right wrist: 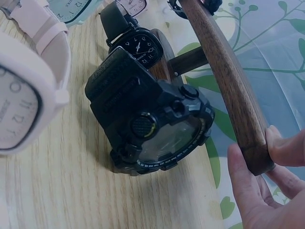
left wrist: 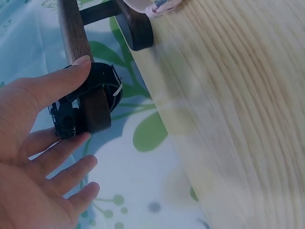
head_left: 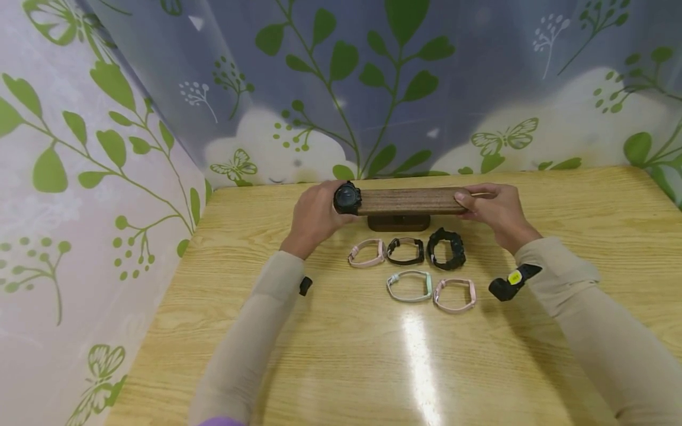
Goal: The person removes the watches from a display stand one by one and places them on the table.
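Note:
A dark wooden watch stand (head_left: 407,202), a long bar on a short base, stands near the table's back edge. Looped round the bar's left end is a chunky black watch (head_left: 347,197). My left hand (head_left: 315,213) pinches this watch; in the left wrist view the thumb lies on its strap (left wrist: 97,74) and the other fingers spread beneath. At the opposite end, my right hand (head_left: 498,210) grips the bar between thumb and fingers. In the right wrist view, the bar (right wrist: 228,86) runs up to the watch at its far end.
In front of the stand are a pink watch (head_left: 380,252), a slim black watch (head_left: 421,252) and a bulky black watch (head_left: 456,251). Nearer me lie a mint watch (head_left: 428,286) and another pink watch (head_left: 472,293). A patterned curtain (head_left: 319,89) hangs behind the wooden table (head_left: 330,367).

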Action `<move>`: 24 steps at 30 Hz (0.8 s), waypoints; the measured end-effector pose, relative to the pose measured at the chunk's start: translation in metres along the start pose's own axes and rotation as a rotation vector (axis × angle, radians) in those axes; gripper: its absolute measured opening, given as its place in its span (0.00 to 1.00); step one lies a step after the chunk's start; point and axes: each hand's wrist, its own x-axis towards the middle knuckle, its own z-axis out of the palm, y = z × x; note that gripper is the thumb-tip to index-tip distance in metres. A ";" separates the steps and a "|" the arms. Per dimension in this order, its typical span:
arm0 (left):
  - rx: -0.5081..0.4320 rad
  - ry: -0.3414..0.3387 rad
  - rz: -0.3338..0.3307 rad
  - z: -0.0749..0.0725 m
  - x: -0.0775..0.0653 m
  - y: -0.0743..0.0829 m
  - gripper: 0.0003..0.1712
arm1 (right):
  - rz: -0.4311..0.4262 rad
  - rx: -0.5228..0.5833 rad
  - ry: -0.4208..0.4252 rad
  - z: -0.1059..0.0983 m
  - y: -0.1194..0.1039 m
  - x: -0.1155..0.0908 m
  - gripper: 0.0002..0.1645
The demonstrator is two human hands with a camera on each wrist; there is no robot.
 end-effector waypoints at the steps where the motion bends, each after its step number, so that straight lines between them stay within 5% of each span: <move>1: 0.000 0.003 -0.003 -0.001 -0.001 -0.002 0.45 | -0.001 0.000 0.001 0.000 0.000 0.000 0.35; 14: 0.002 0.073 -0.021 -0.017 -0.026 -0.025 0.43 | 0.003 -0.001 0.001 0.000 -0.001 0.000 0.35; 24: -0.014 0.086 -0.005 -0.031 -0.061 -0.018 0.43 | 0.007 0.012 -0.013 -0.001 0.000 0.001 0.34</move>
